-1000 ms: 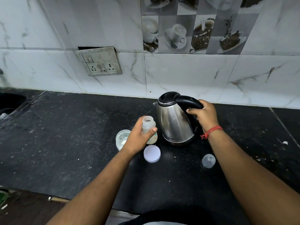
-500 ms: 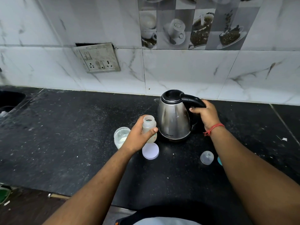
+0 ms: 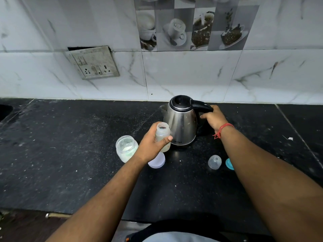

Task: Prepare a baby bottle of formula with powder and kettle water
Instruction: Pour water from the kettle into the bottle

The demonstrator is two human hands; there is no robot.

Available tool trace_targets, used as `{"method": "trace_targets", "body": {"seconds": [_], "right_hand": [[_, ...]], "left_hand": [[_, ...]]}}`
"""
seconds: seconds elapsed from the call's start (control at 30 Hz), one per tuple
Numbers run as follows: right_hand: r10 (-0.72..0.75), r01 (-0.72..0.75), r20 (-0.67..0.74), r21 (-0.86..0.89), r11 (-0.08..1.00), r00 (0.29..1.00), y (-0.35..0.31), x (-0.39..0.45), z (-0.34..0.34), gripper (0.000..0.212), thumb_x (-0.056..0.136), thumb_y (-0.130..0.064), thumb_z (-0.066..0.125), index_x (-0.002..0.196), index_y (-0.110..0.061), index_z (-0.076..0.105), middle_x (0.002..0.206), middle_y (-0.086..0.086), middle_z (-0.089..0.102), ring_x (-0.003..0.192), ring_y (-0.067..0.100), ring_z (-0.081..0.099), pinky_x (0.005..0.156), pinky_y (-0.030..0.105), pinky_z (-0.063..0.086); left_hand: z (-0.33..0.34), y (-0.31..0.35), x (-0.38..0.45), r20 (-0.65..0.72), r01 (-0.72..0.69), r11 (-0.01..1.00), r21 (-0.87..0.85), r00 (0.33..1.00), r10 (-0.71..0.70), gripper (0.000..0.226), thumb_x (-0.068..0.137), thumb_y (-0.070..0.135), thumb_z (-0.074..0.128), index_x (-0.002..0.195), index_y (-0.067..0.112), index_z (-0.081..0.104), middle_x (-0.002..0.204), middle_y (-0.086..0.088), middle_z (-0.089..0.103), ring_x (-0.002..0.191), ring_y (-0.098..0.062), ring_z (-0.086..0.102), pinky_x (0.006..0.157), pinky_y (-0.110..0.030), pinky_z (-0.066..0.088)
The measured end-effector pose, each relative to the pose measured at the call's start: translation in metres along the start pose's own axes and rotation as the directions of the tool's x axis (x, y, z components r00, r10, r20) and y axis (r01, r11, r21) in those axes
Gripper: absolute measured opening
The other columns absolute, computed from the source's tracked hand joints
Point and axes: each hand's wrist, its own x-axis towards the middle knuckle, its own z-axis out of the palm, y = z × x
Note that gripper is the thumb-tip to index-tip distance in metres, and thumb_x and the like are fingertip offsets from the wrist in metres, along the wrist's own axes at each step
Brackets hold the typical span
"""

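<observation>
The steel kettle (image 3: 181,124) is the biggest of the task's things: a rounded, brushed-metal body with a black lid and a black handle, standing upright on the worktop (image 3: 70,163). The right hand (image 3: 214,117) curls round that handle from the side away from the spout. Just left of the kettle, the left hand (image 3: 152,145) grasps the baby bottle (image 3: 163,137), fingers wrapped behind it and thumb across its front; the bottle is translucent plastic, uncapped, upright, its open mouth near the kettle's spout. Immediately left of the left hand stands an open glass jar (image 3: 126,148) with white powder in the bottom. A round pale lid (image 3: 157,161) lies flat on the worktop just under the left wrist. Beside the right forearm, on its inner side, sits a small clear domed cap (image 3: 214,162), and next to it a teal ring (image 3: 229,164) partly hidden by the arm.

The worktop is dark speckled stone, dusted with pale specks. Behind it rises a wall of white marble-patterned tiles (image 3: 192,75), with a band of coffee-cup picture tiles above and a grimy switch-and-socket plate (image 3: 94,62) hanging askew. A red thread bracelet (image 3: 222,130) circles the right wrist.
</observation>
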Motion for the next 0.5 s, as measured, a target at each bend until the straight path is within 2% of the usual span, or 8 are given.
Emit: {"method": "trace_targets", "body": {"seconds": [0.07, 0.13, 0.23, 0.33, 0.43, 0.5], "right_hand": [[0.021, -0.021, -0.001, -0.060, 0.998, 1.000, 0.002, -0.002, -0.005, 0.044, 0.081, -0.003, 0.066, 0.115, -0.023, 0.047, 0.098, -0.001, 0.060, 0.093, 0.016, 0.059, 0.065, 0.026, 0.040], [0.025, -0.025, -0.003, -0.100, 0.995, 1.000, 0.009, -0.007, -0.010, 0.050, 0.081, -0.004, 0.067, 0.121, -0.023, 0.044, 0.107, 0.000, 0.060, 0.099, 0.019, 0.058, 0.068, 0.025, 0.040], [0.035, -0.036, -0.009, -0.135, 0.990, 0.999, 0.024, -0.017, -0.018, 0.067, 0.082, -0.006, 0.071, 0.140, -0.016, 0.039, 0.135, 0.007, 0.055, 0.117, 0.023, 0.054, 0.092, 0.030, 0.041], [0.038, -0.040, -0.015, -0.168, 0.985, 0.999, 0.037, -0.031, -0.027, 0.072, 0.085, -0.010, 0.073, 0.147, -0.016, 0.036, 0.151, 0.010, 0.043, 0.133, 0.026, 0.048, 0.105, 0.034, 0.039], [0.003, -0.006, -0.015, -0.215, 0.976, 1.000, 0.045, -0.047, -0.038, 0.064, 0.088, -0.015, 0.074, 0.144, -0.017, 0.043, 0.149, 0.009, 0.045, 0.134, 0.023, 0.046, 0.104, 0.031, 0.038], [-0.023, 0.018, -0.019, -0.252, 0.967, 1.000, 0.049, -0.059, -0.046, 0.056, 0.090, -0.018, 0.073, 0.140, -0.017, 0.048, 0.143, 0.007, 0.051, 0.128, 0.018, 0.048, 0.101, 0.029, 0.037]], "left_hand": [[0.002, -0.002, -0.002, 0.007, 0.003, 1.000, 0.000, 1.000, -0.003, 0.043, 0.082, 0.055, 0.073, 0.119, 0.044, 0.054, 0.108, 0.026, 0.064, 0.103, -0.003, 0.062, 0.092, -0.024, 0.051], [0.005, -0.005, -0.004, 0.017, 0.006, 1.000, 0.001, 1.000, -0.006, 0.041, 0.085, 0.046, 0.075, 0.120, 0.041, 0.054, 0.109, 0.020, 0.064, 0.104, -0.005, 0.062, 0.094, -0.027, 0.051], [0.010, -0.008, -0.009, 0.049, 0.002, 1.000, 0.005, 0.999, -0.002, 0.042, 0.088, 0.037, 0.075, 0.124, 0.030, 0.056, 0.113, 0.014, 0.063, 0.108, -0.012, 0.061, 0.099, -0.035, 0.051], [0.018, -0.010, -0.013, 0.072, 0.007, 1.000, 0.008, 0.997, -0.007, 0.045, 0.087, 0.038, 0.075, 0.126, 0.024, 0.057, 0.113, 0.011, 0.064, 0.110, -0.014, 0.061, 0.099, -0.035, 0.050], [0.029, -0.009, -0.018, 0.102, 0.017, 1.000, 0.006, 0.995, -0.017, 0.039, 0.084, 0.044, 0.074, 0.118, 0.038, 0.056, 0.109, 0.016, 0.064, 0.103, -0.003, 0.060, 0.095, -0.026, 0.049], [0.035, -0.010, -0.021, 0.125, 0.017, 1.000, 0.020, 0.992, -0.019, 0.037, 0.084, 0.048, 0.073, 0.115, 0.046, 0.055, 0.111, 0.017, 0.063, 0.104, -0.003, 0.060, 0.095, -0.026, 0.049]]}}
